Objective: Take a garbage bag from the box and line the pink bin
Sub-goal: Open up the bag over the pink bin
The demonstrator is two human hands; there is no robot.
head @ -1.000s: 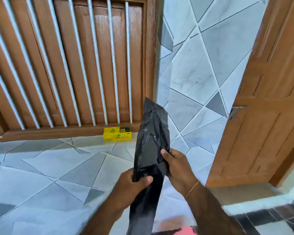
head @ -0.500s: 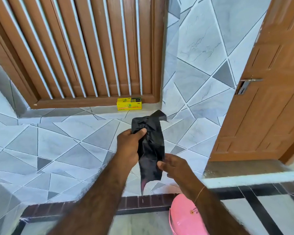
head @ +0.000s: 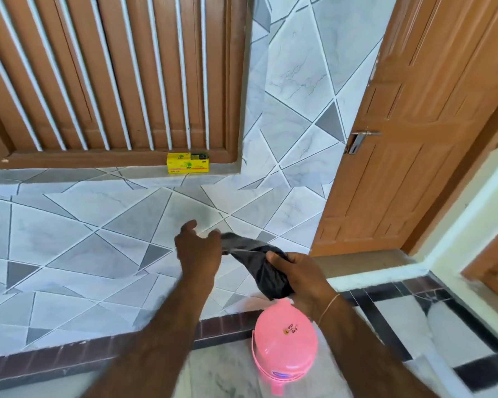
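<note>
A crumpled black garbage bag [head: 256, 265] hangs between my hands, just above the pink bin. My left hand [head: 197, 248] pinches the bag's upper left edge, its other fingers spread. My right hand [head: 302, 275] is closed around the bag's bunched right side. The pink bin [head: 285, 343] stands on the floor below my right wrist, with a small label on its side and a handle at its rim; I cannot see into its mouth. The yellow garbage bag box [head: 188, 163] sits on the window ledge, far beyond my hands.
A brown barred window [head: 112, 76] fills the wall above the ledge. An open wooden door [head: 414, 124] with a metal handle stands at the right. Grey patterned tiles [head: 84, 239] cover the wall below the ledge. A dark tiled strip runs along the floor edge.
The view has tilted downward and the pink bin has come fully into sight. Both hands have lowered the bag from upright to a bunched bundle over the bin.
</note>
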